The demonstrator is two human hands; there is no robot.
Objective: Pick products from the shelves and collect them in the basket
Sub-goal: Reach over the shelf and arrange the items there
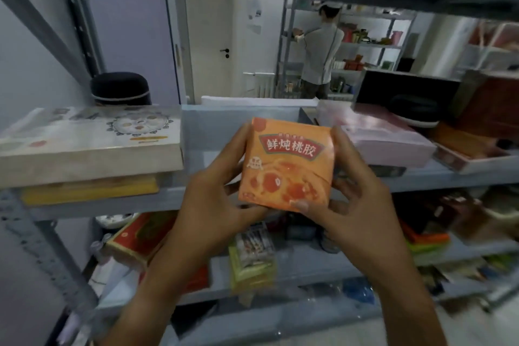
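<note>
The orange box [286,161], printed with red Chinese characters and round red fruit, was held upright in front of the middle shelf [196,199], clear of its board. I saw my left hand [213,191] clasping the box's left edge, fingers curled behind it and thumb at the lower left corner. My right hand [354,191] gripped the right edge, its thumb pressed on the lower front face; both grips were thus closed on the box.

On the shelf to the left lay a flat pale box [90,140] resting on a yellow box [90,191], with a dark round tin [120,88] behind them. To the right lay a pink box [387,137]. The lower shelf [309,270] carried blurred packets. Beyond the shelving, a person in a grey top [321,56] stood facing a far rack [370,45] beside a white door [213,45].
</note>
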